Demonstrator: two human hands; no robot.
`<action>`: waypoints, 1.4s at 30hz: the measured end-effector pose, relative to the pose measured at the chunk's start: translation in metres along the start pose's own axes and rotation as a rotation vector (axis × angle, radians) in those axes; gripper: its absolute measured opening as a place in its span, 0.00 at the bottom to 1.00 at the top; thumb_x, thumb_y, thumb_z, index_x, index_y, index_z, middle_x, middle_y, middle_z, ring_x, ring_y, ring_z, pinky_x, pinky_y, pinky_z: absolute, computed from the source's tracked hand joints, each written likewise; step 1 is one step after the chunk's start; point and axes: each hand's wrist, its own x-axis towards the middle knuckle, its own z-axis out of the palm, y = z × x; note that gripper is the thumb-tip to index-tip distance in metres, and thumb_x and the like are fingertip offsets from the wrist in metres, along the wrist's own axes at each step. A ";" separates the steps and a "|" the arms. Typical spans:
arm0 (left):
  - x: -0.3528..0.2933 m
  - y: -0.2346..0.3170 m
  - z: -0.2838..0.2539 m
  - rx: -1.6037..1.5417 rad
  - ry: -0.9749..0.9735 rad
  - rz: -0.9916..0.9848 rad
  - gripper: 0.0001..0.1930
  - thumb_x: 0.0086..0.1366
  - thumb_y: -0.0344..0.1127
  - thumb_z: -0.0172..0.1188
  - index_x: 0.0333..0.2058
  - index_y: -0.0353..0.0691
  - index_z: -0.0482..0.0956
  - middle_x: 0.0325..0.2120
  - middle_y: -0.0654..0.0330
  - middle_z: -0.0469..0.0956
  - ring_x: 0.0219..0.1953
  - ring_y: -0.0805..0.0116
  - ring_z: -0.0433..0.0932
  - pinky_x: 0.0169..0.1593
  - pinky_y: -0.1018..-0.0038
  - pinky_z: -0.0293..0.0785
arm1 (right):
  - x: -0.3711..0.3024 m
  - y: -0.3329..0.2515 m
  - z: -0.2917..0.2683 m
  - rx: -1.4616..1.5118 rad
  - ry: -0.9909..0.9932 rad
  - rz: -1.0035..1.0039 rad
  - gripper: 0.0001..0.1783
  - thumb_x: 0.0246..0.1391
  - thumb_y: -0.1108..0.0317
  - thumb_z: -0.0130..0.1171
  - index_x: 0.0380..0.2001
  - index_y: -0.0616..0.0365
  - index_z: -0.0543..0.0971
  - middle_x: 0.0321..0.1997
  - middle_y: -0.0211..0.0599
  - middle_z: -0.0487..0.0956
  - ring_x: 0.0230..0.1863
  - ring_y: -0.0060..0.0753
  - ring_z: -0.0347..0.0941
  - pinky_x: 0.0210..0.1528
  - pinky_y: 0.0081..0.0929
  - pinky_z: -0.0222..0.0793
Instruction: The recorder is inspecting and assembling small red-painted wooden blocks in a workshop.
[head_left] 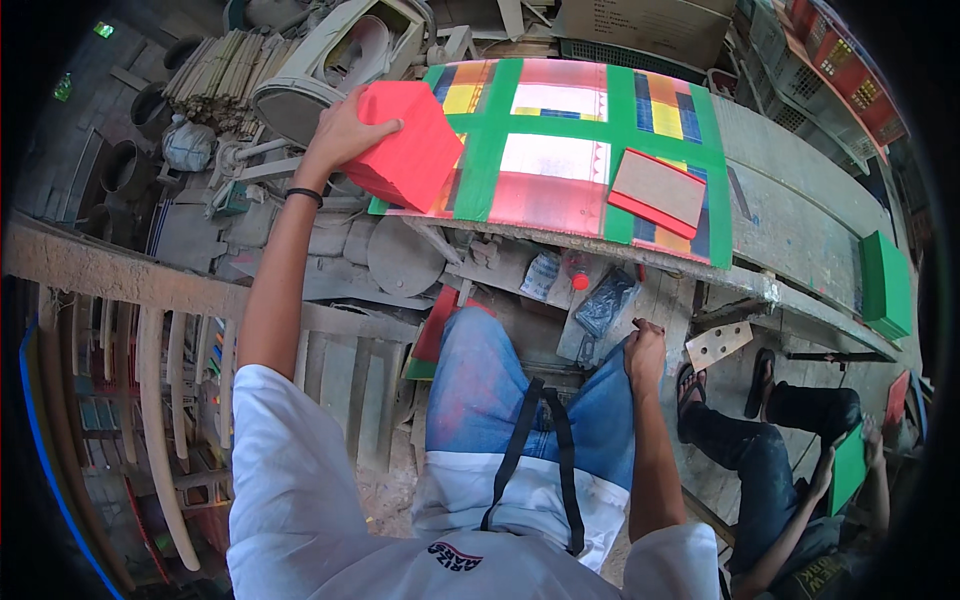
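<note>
My left hand [352, 132] grips a bright red block [412, 155] at the left end of the bench, with the thumb over its top and the fingers hidden against its far left side. The block may be a stack of red boards; I cannot tell. Down by my right knee, my right hand [645, 352] is closed, and whatever it may hold is hidden. A plaid cloth or sheet with green bands [508, 130] covers the bench's left part. On its right side lies a flat rectangular piece with a tan top and red edges [657, 190].
A bare grey bench top [800, 200] runs right to a green block [885, 285]. Under the bench are a red-capped bottle [578, 272] and a dark plastic packet [605, 303]. Wood sticks [225, 80] are piled far left. At lower right, a seated person holds a green board [848, 468].
</note>
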 end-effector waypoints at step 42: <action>-0.109 0.050 0.003 -0.122 0.204 0.612 0.25 0.55 0.37 0.61 0.52 0.37 0.72 0.52 0.48 0.72 0.60 0.51 0.65 0.63 0.54 0.58 | -0.001 0.004 0.001 0.038 0.035 -0.076 0.16 0.46 0.75 0.51 0.40 0.61 0.80 0.40 0.56 0.79 0.46 0.54 0.74 0.52 0.42 0.68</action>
